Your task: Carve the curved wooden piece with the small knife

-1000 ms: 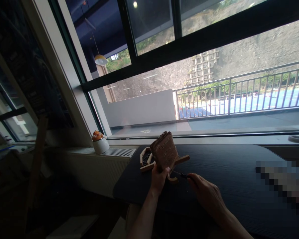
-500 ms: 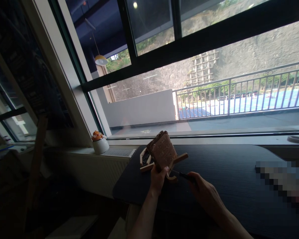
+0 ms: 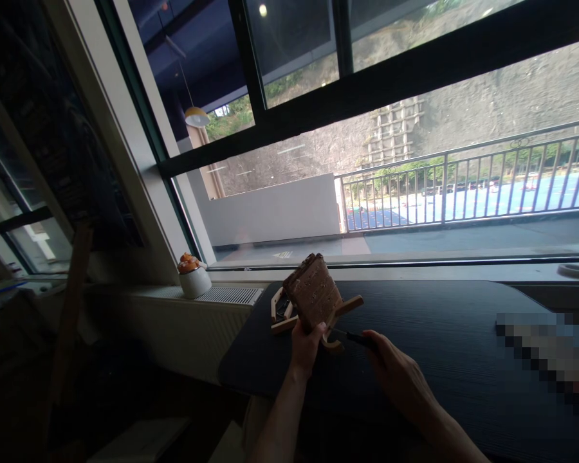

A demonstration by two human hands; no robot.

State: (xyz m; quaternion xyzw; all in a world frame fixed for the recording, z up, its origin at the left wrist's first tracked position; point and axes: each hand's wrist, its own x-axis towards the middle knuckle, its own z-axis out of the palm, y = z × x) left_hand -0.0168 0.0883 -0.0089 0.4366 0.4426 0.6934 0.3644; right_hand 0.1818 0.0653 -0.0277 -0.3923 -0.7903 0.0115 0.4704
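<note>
Brown block [image 3: 314, 292] shifted slightly leftward, left fingers [image 3: 320, 328] clamped on it, right fingers [image 3: 375, 339] clamped around black-handled tool [image 3: 355, 337]

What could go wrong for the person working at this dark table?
The slim black-handled tool in the right hand might slip and jab the left hand, which is close to its thin shaft. The brown, squarish, rough-edged block, held tilted by the left hand, could twist under pressure.

the left forearm [image 3: 282, 415] rises steeply, and the left grip [image 3: 305, 349] is curled with the thumb [image 3: 322, 327] pointing up and right. the right forearm [image 3: 451, 432] slants in from lower right; the right grip [image 3: 401, 375] has fingers [image 3: 374, 337] folded inward.
</note>
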